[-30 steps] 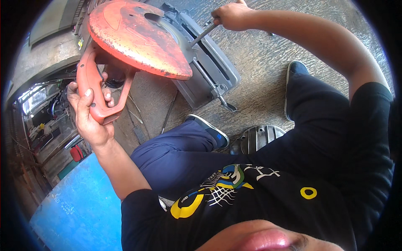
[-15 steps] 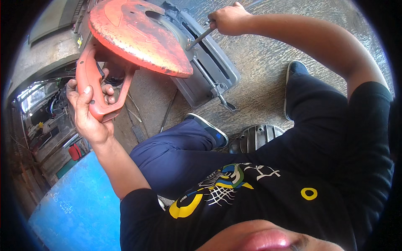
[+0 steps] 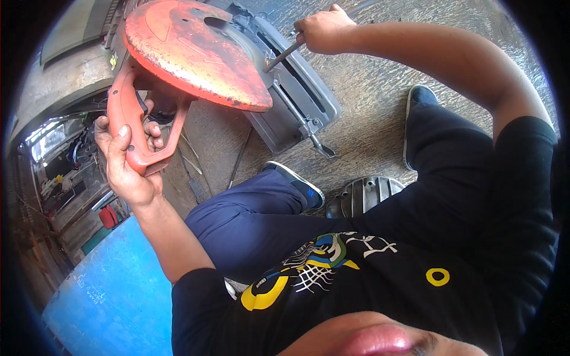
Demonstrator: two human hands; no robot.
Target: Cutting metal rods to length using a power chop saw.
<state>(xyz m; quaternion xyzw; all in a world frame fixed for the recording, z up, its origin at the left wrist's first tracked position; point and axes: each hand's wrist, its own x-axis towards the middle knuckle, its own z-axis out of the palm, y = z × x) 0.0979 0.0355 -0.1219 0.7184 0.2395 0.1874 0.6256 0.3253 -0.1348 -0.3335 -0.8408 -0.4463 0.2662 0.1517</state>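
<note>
My left hand (image 3: 132, 155) is wrapped round the orange D-shaped handle (image 3: 132, 115) of a cut-off saw. A worn orange guard (image 3: 193, 56) covers the upper part of its disc, and part of the disc (image 3: 246, 44) shows beside the guard's edge. Below lies the saw's grey metal base (image 3: 297, 89), with a clamp screw (image 3: 301, 118) along its side. My right hand (image 3: 325, 29) is closed on a thin metal rod (image 3: 286, 54). One end of that rod reaches to the disc by the guard; the other runs off past my fist.
A blue tabletop (image 3: 113, 291) stands at the lower left, with a red object (image 3: 108, 216) beyond it. A ribbed metal part (image 3: 365, 194) sits on the floor between my legs. Thin rods and a cable lie near my left foot (image 3: 297, 184). Cluttered shelving is at far left.
The saw's guard and handle have shifted very slightly. Both hands keep their holds, and the rod stays at the disc.
</note>
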